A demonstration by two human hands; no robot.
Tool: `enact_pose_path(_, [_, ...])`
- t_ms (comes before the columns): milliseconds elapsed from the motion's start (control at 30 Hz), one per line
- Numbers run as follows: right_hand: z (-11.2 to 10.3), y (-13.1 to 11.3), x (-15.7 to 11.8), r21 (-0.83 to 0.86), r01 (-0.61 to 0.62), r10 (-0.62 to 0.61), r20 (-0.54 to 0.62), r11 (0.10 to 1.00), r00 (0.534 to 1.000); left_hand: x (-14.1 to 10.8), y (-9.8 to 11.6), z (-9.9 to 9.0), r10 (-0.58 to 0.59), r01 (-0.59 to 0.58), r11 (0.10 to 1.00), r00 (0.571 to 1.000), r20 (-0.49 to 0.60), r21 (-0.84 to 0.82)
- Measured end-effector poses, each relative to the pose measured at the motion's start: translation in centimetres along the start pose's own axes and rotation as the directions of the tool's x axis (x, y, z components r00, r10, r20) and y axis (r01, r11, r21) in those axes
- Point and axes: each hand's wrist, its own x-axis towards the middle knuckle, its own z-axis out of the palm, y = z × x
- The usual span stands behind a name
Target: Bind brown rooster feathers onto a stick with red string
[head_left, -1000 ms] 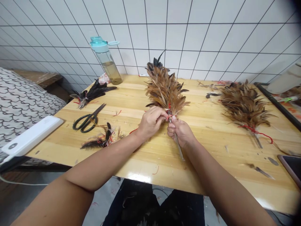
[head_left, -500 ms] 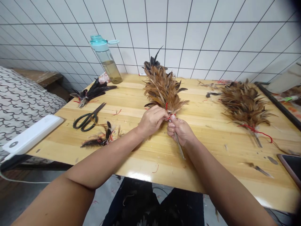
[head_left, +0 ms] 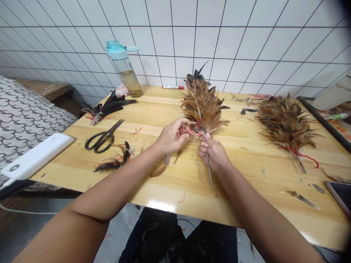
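My right hand (head_left: pixel 212 151) is wrapped round the stick (head_left: pixel 209 168) of a brown feather bundle (head_left: pixel 203 104), just under the feathers. The bundle points away from me, with black feathers at its tip. Red string (head_left: pixel 190 132) runs from the base of the feathers to my left hand (head_left: pixel 175 135). That hand is left of the stick, its fingers curled round the string. A second brown feather bundle (head_left: pixel 287 120), tied with red string, lies at the right.
Black-handled scissors (head_left: pixel 102 140), black feathers (head_left: pixel 109 106) and loose feather scraps (head_left: pixel 117 162) lie on the left. A bottle (head_left: pixel 127 75) and a marker (head_left: pixel 173 87) are near the wall. A phone (head_left: pixel 340 195) is at the right edge.
The feather bundle has swung to the right with my right hand. My left hand has moved left away from the stick, drawing the red string out, and the marker is now fully visible.
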Motion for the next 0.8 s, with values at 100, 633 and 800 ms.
enact_pose_path(100, [0.1,0.0,-0.1,0.051,0.01,-0.009,-0.022,0.999,1.0,0.2,-0.4,-0.7,-0.163,0.153,0.975,0.985,-0.055,-0.159])
enact_pose_path(633, [0.4,-0.4,-0.3,0.147,-0.05,0.055,-0.035,0.988,0.998,-0.2,0.8,1.4,-0.436,0.396,0.682,0.895,0.093,-0.614])
enact_pose_path(800, [0.5,-0.4,-0.4,0.137,-0.048,0.053,-0.031,0.989,0.998,-0.1,1.2,1.8,-0.492,0.384,0.624,0.87,0.04,-0.681])
